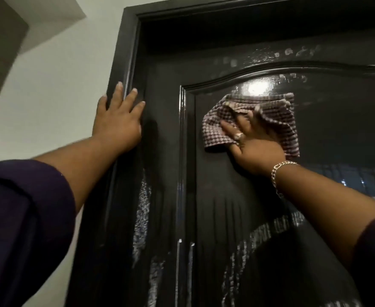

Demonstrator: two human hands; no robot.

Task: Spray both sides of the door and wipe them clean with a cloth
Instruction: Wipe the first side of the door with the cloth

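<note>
Left hand (pixel 118 120) flat against the dark glossy door frame (pixel 121 69), fingers straight and slightly fanned, pointing toward 12 o'clock, palm bridging the frame and the near edge of the door; nothing gripped. Right hand (pixel 252 144) spread over a pink-and-white checked waffle-weave cloth (pixel 279 120), fingers extended toward 11 o'clock and pressing the fabric flat to the surface; some fingertips lost under a fold of the cloth, so whether any of them curl round it cannot be told. Ring (pixel 238 136) noted on one finger, gold chain bracelet (pixel 278 171) on the wrist, dark purple sleeves (pixel 24 218) on both arms. Cloth bunched and creased, lying at the top left of the raised arched panel (pixel 237 218) of the black glossy wooden door (pixel 164 151), at 3 o'clock from the left hand and well apart from it. Door fills the centre and right of the view, seen from below. Bright light reflection (pixel 257 87) just at 12 o'clock from the cloth. Whitish smeared spray residue (pixel 141 218) in streaks at 6 o'clock from the left hand, more in a curved band across the lower panel, and pale dabs along the top rail above the arch. Pale wall (pixel 60 74) at 9 o'clock from the frame.
</note>
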